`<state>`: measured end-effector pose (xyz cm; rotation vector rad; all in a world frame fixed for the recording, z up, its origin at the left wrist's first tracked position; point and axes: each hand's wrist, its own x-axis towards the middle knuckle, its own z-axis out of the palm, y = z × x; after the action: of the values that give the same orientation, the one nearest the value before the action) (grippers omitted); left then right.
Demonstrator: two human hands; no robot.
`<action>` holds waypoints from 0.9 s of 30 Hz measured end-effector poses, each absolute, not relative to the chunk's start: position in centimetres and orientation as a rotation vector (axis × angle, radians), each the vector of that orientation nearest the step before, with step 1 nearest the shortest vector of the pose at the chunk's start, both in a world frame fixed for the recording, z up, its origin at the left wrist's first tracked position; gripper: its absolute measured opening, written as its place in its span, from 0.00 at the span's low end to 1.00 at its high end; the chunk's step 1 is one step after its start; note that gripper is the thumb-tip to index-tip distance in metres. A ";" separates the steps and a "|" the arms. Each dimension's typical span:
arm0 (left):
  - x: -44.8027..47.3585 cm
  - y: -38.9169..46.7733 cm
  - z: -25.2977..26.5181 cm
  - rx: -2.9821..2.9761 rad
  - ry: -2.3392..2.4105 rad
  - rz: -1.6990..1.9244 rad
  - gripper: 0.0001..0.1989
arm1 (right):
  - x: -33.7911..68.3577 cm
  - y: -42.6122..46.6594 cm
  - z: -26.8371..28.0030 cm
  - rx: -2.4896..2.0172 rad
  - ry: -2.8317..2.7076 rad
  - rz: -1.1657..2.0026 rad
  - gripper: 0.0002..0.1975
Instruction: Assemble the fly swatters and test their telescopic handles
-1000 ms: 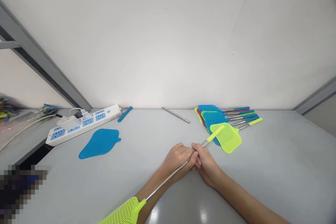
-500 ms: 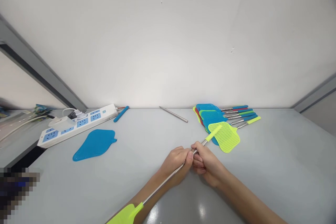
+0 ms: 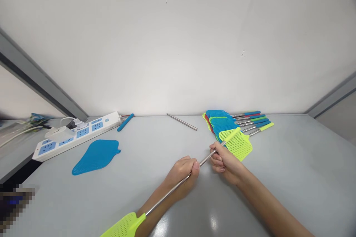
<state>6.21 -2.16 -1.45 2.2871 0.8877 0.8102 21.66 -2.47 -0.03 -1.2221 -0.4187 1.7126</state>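
Observation:
A yellow-green fly swatter (image 3: pixel 167 194) with a metal telescopic rod slants across the front of the table, its paddle low at the left and its handle up at the right. My left hand (image 3: pixel 183 174) is closed around the middle of the rod. Further up, just below the yellow-green handle, my right hand (image 3: pixel 224 161) is closed on the same rod. A stretch of bare metal shows between the two fists. Behind my right hand lies a pile of fly swatters (image 3: pixel 222 122) in blue, yellow-green and red, handles pointing right.
A loose metal rod (image 3: pixel 182 122) lies near the wall. At the left are a blue swatter paddle (image 3: pixel 96 156), a blue handle (image 3: pixel 125 122) and a white power strip (image 3: pixel 108 123) with plugs and cables. The grey table (image 3: pixel 292 163) meets a white wall.
My hands have moved apart along the rod, the right one up and to the right, the left one slightly down-left. More of the metal rod shows between them.

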 end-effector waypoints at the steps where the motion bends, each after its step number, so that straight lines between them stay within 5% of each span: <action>1: 6.2 -2.1 -1.4 2.293 0.890 0.808 0.15 | 21.8 -2.4 0.0 -1.215 -0.426 1.706 0.13; 27: 5.6 -0.8 -2.6 1.633 1.113 0.845 0.20 | 21.6 -1.7 -2.5 -0.976 -0.586 1.531 0.19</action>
<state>5.60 -0.82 -2.56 1.6332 1.1129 0.8447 21.64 -1.66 -2.53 -0.9761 -0.5858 1.5314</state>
